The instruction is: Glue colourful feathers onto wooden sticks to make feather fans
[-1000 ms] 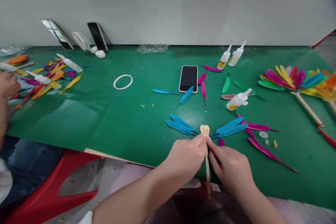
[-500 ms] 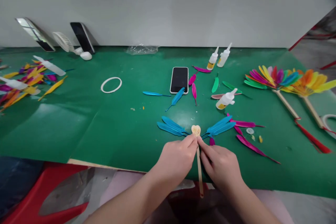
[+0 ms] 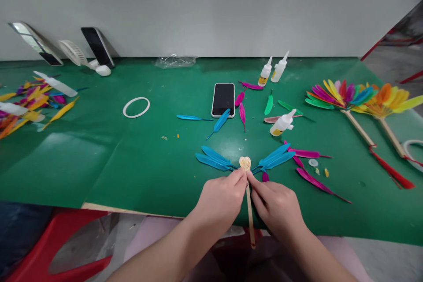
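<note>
Near the table's front edge, my left hand is closed, pinching a wooden fan handle just below its heart-shaped top. Pressed against the same spot from the other side are the closed fingers of my right hand. Blue feathers spread from the heart on both sides, a left bunch and a right bunch; their quill ends are partly hidden by my fingertips. The handle's lower end hangs past the table edge. A magenta feather shows partly behind my right hand.
Beyond my hands lie a phone, a loose blue feather and a glue bottle. Two more glue bottles stand farther back. Finished feather fans lie right; a white ring and a feather pile lie left.
The camera view has shifted slightly, so the table items sit a little farther left. Both hands keep the same hold on the fan handle.
</note>
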`<move>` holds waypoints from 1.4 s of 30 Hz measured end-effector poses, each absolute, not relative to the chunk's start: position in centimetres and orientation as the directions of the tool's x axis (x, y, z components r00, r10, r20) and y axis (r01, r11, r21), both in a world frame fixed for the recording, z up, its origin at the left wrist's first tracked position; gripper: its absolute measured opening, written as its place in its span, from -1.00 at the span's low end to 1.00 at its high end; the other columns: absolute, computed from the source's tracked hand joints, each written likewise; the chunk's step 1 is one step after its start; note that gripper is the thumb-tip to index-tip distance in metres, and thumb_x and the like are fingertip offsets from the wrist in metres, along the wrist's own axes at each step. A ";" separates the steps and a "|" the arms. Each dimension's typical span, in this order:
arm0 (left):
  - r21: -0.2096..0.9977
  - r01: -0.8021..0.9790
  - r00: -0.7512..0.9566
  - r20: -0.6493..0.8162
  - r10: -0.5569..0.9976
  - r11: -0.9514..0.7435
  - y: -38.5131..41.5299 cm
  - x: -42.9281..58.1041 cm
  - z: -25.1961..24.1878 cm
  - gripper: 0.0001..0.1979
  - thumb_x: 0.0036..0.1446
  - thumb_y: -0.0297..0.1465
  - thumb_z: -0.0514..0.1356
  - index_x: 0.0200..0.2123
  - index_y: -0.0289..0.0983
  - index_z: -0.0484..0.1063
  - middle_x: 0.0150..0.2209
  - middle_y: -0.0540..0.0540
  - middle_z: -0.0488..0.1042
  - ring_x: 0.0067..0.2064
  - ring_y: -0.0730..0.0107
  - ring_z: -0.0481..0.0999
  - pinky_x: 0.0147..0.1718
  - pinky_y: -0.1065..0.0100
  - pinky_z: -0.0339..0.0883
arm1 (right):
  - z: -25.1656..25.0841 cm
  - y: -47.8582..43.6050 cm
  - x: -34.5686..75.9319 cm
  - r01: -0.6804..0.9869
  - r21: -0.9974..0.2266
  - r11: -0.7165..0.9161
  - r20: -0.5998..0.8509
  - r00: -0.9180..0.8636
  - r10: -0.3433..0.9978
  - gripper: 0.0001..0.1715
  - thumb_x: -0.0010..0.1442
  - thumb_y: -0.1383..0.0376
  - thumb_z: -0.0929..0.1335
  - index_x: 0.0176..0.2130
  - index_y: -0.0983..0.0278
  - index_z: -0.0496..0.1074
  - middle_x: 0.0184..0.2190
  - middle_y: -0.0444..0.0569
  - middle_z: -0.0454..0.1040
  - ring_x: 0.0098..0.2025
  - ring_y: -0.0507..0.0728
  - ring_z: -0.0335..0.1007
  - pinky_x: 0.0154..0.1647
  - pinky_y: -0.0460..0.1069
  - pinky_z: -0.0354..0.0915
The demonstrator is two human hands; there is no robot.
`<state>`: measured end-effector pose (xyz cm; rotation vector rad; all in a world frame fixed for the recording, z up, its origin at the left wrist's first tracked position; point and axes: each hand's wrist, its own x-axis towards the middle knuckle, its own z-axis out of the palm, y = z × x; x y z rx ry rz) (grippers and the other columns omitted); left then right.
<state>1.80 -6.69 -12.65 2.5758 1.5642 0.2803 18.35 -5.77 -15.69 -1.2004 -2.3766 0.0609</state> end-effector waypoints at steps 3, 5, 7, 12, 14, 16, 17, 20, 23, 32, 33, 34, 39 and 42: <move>0.172 0.873 0.445 0.105 0.889 -0.457 -6.8 1.9 -12.7 -0.76 0.15 -0.48 0.08 -0.10 -0.31 0.39 -0.15 0.00 0.51 -0.45 0.39 0.52 -0.59 0.37 0.36 | -15.8 -5.8 18.3 0.748 -0.251 0.615 0.379 -0.509 0.773 -0.61 0.20 0.38 0.20 -0.02 0.36 0.42 -0.64 -0.16 0.40 -0.61 -0.01 0.27 -0.57 -0.06 0.07; 0.159 0.877 0.440 0.111 0.891 -0.453 -6.8 1.9 -12.8 -0.75 0.14 -0.48 0.08 -0.10 -0.30 0.40 -0.14 -0.01 0.51 -0.46 0.40 0.52 -0.60 0.39 0.35 | -15.7 -5.8 18.3 0.748 -0.251 0.614 0.381 -0.507 0.773 -0.61 0.20 0.38 0.20 -0.03 0.37 0.43 -0.64 -0.16 0.40 -0.62 0.00 0.28 -0.57 -0.06 0.07; 0.149 0.880 0.439 0.107 0.892 -0.451 -6.8 2.0 -12.8 -0.74 0.13 -0.48 0.09 -0.10 -0.30 0.40 -0.12 -0.01 0.50 -0.46 0.41 0.52 -0.61 0.40 0.34 | -15.6 -5.8 18.2 0.747 -0.250 0.615 0.386 -0.506 0.771 -0.61 0.20 0.38 0.19 -0.04 0.37 0.44 -0.64 -0.15 0.40 -0.62 0.00 0.28 -0.57 -0.06 0.07; 0.110 0.895 0.425 0.089 0.901 -0.432 -6.9 2.2 -12.7 -0.73 0.11 -0.48 0.10 -0.10 -0.28 0.41 -0.11 0.01 0.50 -0.50 0.39 0.51 -0.65 0.36 0.33 | -15.1 -5.7 17.9 0.753 -0.244 0.611 0.415 -0.488 0.768 -0.61 0.20 0.39 0.17 -0.09 0.39 0.47 -0.68 -0.14 0.38 -0.64 0.01 0.27 -0.59 -0.05 0.06; 0.106 0.898 0.419 0.084 0.904 -0.426 -7.0 2.2 -12.7 -0.73 0.11 -0.47 0.09 -0.10 -0.28 0.41 -0.10 0.00 0.50 -0.49 0.39 0.52 -0.66 0.36 0.34 | -15.0 -5.7 17.8 0.755 -0.249 0.607 0.415 -0.483 0.771 -0.61 0.20 0.38 0.17 -0.09 0.38 0.48 -0.68 -0.15 0.37 -0.64 0.01 0.26 -0.59 -0.05 0.06; 0.126 0.895 0.421 0.081 0.904 -0.428 -7.0 2.2 -12.8 -0.73 0.12 -0.48 0.08 -0.10 -0.29 0.41 -0.08 -0.02 0.49 -0.47 0.41 0.52 -0.61 0.39 0.37 | -15.0 -5.7 17.8 0.755 -0.256 0.603 0.410 -0.480 0.776 -0.61 0.20 0.38 0.18 -0.09 0.38 0.47 -0.68 -0.15 0.38 -0.64 0.01 0.27 -0.58 -0.05 0.07; 0.146 0.891 0.421 0.081 0.903 -0.429 -7.0 2.1 -12.9 -0.74 0.13 -0.48 0.07 -0.10 -0.29 0.41 -0.08 -0.02 0.49 -0.45 0.42 0.53 -0.57 0.41 0.39 | -15.1 -5.7 17.8 0.754 -0.260 0.603 0.408 -0.480 0.776 -0.61 0.20 0.38 0.18 -0.09 0.38 0.47 -0.68 -0.15 0.38 -0.64 0.01 0.27 -0.58 -0.05 0.07; 0.230 0.878 0.403 0.117 0.908 -0.420 -6.9 1.8 -13.0 -0.74 0.17 -0.48 0.02 -0.11 -0.27 0.42 -0.09 0.00 0.50 -0.39 0.45 0.54 -0.47 0.44 0.44 | -15.2 -5.7 17.9 0.754 -0.270 0.599 0.410 -0.473 0.780 -0.62 0.19 0.39 0.18 -0.09 0.37 0.48 -0.66 -0.15 0.40 -0.64 0.01 0.28 -0.58 -0.06 0.09; 0.294 0.857 0.376 0.205 0.904 -0.423 -6.7 1.5 -12.9 -0.73 0.20 -0.47 -0.01 -0.11 -0.29 0.42 -0.09 -0.01 0.50 -0.30 0.44 0.56 -0.41 0.45 0.46 | -15.2 -5.7 18.0 0.755 -0.304 0.581 0.409 -0.447 0.795 -0.63 0.18 0.39 0.20 -0.09 0.34 0.48 -0.63 -0.15 0.44 -0.62 0.00 0.31 -0.57 -0.07 0.11; 0.375 0.820 0.308 0.347 0.886 -0.432 -6.3 1.1 -12.3 -0.72 0.21 -0.47 -0.01 -0.09 -0.31 0.42 -0.08 -0.06 0.50 -0.12 0.45 0.51 -0.14 0.46 0.42 | -14.7 -5.6 17.9 0.763 -0.386 0.519 0.381 -0.380 0.843 -0.67 0.18 0.37 0.23 -0.13 0.29 0.50 -0.58 -0.16 0.49 -0.60 -0.03 0.36 -0.56 -0.11 0.17; 0.378 0.829 0.283 0.353 0.892 -0.413 -6.3 1.0 -12.3 -0.73 0.21 -0.46 0.00 -0.10 -0.30 0.43 -0.09 -0.06 0.51 -0.12 0.45 0.51 -0.15 0.46 0.41 | -14.7 -5.6 17.9 0.762 -0.396 0.513 0.379 -0.374 0.847 -0.67 0.18 0.37 0.23 -0.13 0.29 0.50 -0.58 -0.15 0.49 -0.59 -0.04 0.36 -0.56 -0.11 0.18; 0.380 0.841 0.254 0.352 0.901 -0.386 -6.3 0.9 -12.3 -0.74 0.22 -0.45 0.00 -0.11 -0.29 0.44 -0.11 -0.06 0.51 -0.14 0.45 0.52 -0.17 0.46 0.42 | -14.7 -5.6 17.9 0.759 -0.407 0.507 0.375 -0.367 0.851 -0.67 0.18 0.37 0.23 -0.13 0.29 0.50 -0.58 -0.15 0.50 -0.59 -0.04 0.36 -0.55 -0.12 0.18; 0.337 0.894 0.227 0.223 0.948 -0.294 -6.4 1.0 -12.3 -0.74 0.22 -0.38 -0.01 -0.18 -0.22 0.47 -0.37 -0.02 0.48 -0.42 0.48 0.48 -0.48 0.48 0.34 | -14.6 -5.5 17.9 0.753 -0.472 0.458 0.328 -0.333 0.884 -0.68 0.18 0.35 0.23 -0.14 0.25 0.50 -0.55 -0.15 0.52 -0.57 -0.04 0.39 -0.56 -0.14 0.20; 0.318 0.892 0.289 0.145 0.946 -0.321 -6.6 1.3 -12.4 -0.73 0.23 -0.39 -0.03 -0.18 -0.22 0.47 -0.43 -0.02 0.44 -0.42 0.46 0.46 -0.49 0.48 0.28 | -14.5 -5.4 17.8 0.755 -0.492 0.433 0.303 -0.318 0.898 -0.69 0.17 0.36 0.24 -0.15 0.24 0.51 -0.52 -0.17 0.54 -0.55 -0.03 0.42 -0.55 -0.14 0.23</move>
